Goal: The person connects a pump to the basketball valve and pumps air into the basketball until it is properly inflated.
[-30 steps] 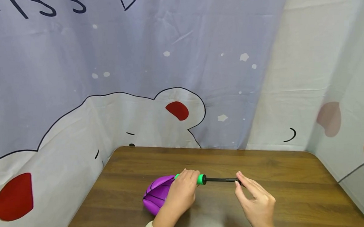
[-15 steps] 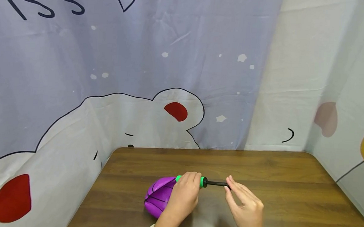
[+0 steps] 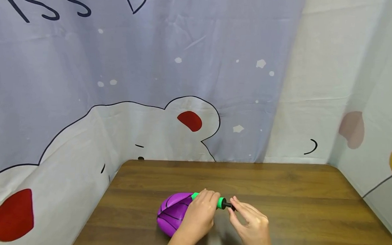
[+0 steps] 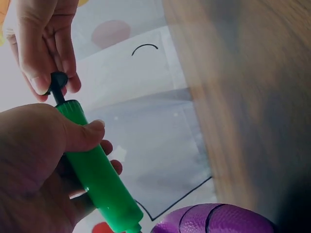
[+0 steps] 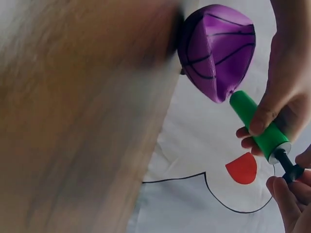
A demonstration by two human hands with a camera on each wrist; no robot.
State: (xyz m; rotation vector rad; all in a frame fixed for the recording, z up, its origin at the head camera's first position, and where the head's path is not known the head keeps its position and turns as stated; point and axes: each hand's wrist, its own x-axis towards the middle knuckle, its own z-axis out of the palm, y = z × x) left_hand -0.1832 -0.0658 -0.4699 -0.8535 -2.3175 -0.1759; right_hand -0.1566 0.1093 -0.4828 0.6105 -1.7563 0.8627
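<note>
My left hand (image 3: 199,217) is wrapped round the green barrel of a hand pump (image 4: 99,182). The fingers and thumb of my right hand (image 3: 250,225) pinch the pump's black handle (image 4: 59,79), close to the barrel's end with only a short piece of rod showing. At the pump's other end is a purple ball (image 3: 171,213) with black lines, partly deflated, one side caved in. In the right wrist view the pump's tip meets the dented ball (image 5: 218,48). My left hand and forearm cover part of the ball in the head view.
The ball and hands are over a brown wooden table (image 3: 297,183). Behind it hangs a lilac and white cloth (image 3: 197,75) with cartoon drawings, and a pale cloth (image 3: 378,89) runs along the right side.
My right hand has moved left toward the barrel, pushing the handle in, so the long exposed rod is now short. The left hand and ball have shifted slightly right and down in view.
</note>
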